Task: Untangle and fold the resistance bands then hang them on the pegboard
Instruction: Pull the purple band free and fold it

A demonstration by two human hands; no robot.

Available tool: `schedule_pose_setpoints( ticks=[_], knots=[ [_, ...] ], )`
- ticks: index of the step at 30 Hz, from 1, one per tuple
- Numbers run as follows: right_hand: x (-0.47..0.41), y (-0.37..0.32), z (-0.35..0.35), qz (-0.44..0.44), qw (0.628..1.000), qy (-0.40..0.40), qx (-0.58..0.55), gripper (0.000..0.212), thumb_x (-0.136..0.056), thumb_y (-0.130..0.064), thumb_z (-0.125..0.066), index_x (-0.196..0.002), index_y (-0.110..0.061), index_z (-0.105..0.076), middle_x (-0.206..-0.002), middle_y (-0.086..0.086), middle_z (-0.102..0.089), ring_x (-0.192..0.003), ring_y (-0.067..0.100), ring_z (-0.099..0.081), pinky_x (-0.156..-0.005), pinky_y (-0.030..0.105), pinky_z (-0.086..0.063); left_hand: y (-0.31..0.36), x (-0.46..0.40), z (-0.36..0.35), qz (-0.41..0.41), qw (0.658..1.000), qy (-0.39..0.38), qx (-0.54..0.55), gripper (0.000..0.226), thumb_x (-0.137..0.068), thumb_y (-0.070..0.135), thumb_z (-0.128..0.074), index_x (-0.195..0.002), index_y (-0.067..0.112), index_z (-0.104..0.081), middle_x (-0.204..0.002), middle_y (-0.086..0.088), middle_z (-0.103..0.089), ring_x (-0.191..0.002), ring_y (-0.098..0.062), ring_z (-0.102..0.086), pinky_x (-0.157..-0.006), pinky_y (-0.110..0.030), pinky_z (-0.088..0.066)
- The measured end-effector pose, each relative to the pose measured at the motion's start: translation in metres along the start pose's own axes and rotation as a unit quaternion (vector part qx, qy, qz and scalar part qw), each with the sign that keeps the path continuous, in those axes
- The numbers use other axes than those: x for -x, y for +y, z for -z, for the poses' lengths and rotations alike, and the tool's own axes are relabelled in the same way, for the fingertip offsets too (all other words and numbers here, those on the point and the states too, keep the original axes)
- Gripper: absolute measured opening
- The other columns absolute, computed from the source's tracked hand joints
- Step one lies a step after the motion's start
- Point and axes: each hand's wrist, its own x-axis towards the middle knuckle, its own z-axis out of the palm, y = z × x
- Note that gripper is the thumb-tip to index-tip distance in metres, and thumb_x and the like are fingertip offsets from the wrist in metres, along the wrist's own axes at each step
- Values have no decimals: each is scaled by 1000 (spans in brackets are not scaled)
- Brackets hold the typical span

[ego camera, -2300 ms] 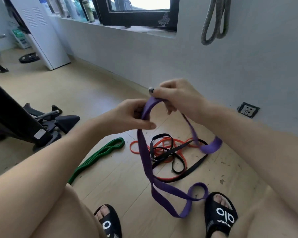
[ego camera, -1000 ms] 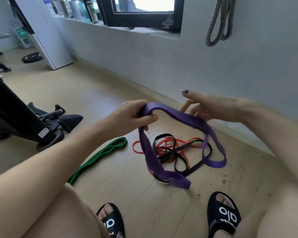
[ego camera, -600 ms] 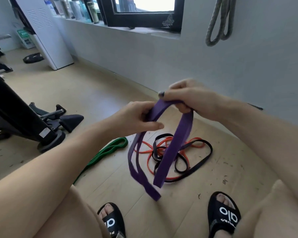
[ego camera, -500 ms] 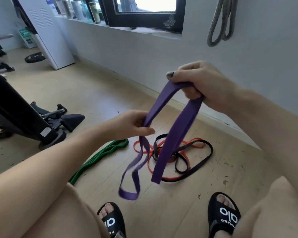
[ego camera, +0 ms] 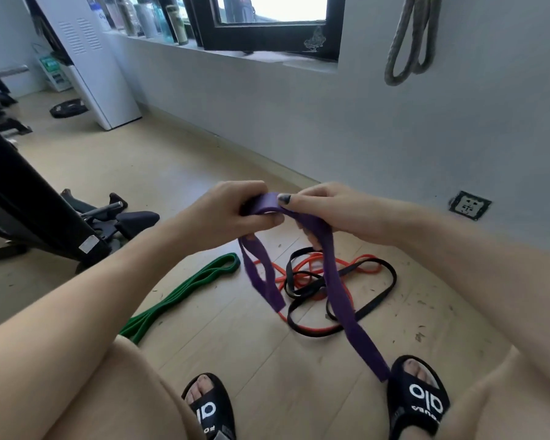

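Purple band (ego camera: 337,290) in both hands — left hand (ego camera: 232,214), right hand (ego camera: 327,211)

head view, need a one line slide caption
Both hands fold a purple band above tangled orange and black bands.

Five bands — purple (ego camera: 337,281), green (ego camera: 185,293), orange (ego camera: 311,260), black (ego camera: 375,300), grey (ego camera: 410,39).

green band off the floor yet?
No, the green band lies flat on the floor beside the black and orange tangle; both hands hold the purple band.
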Motion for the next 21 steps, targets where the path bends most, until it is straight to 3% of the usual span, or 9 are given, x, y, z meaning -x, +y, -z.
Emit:
schedule_pose_setpoints(
  ticks=[3, 5, 7, 12, 16, 21],
  knots=[
    [-3, -5, 6, 46, 997, 42, -41, 37, -102, -36, -59, -72, -14, -59, -56, 3, -48, -49, 17, -44, -50, 28, -37, -10, 1, -4, 40, 997, -56, 37, 33, -89, 30, -79, -77, 11, -54, -63, -4, -60, -60, -20, -62, -59, -33, -46],
    [-2, -12, 10, 64, 995, 53, -52, 39, -102, -32, -60, -65, -17, -57, -55, 3, -43, -48, 17, -37, -47, 26, -31, -18, 0, -9, 55, 991, -99, 65, 33, -88, 27, -80, -74, 20, -51, -61, 9, -52, -58, -14, -54, -60, -27, -42],
    [0, -17, 15, 67, 995, 70, -40, 40, -101, -32, -60, -64, -17, -58, -55, 5, -41, -49, 18, -34, -46, 26, -30, -25, -1, -15, 51, 990, -125, 46, 34, -88, 32, -79, -75, 22, -49, -65, 10, -46, -60, -11, -44, -64, -30, -38],
    [11, -17, 37, 36, 989, 135, -51, 40, -100, -34, -62, -65, -16, -55, -52, 1, -40, -46, 16, -34, -45, 26, -28, -37, 0, -14, 64, 990, -125, 11, 32, -88, 34, -80, -77, 24, -51, -64, 16, -48, -60, -8, -45, -65, -28, -41],
    [14, -14, 36, 32, 990, 126, -49, 35, -99, -37, -62, -74, -12, -59, -55, 2, -43, -47, 16, -36, -46, 28, -29, -35, 0, -10, 66, 992, -107, 30, 33, -88, 30, -79, -72, 28, -50, -60, 17, -48, -57, -6, -45, -63, -23, -41],
    [13, -16, 19, 34, 995, 81, -50, 31, -98, -35, -63, -83, -8, -65, -60, 1, -51, -50, 12, -44, -46, 21, -39, -43, 4, -6, 94, 979, -178, 8, 26, -87, 28, -80, -76, 28, -56, -72, 11, -60, -70, -11, -62, -80, -45, -58]
  ],
)
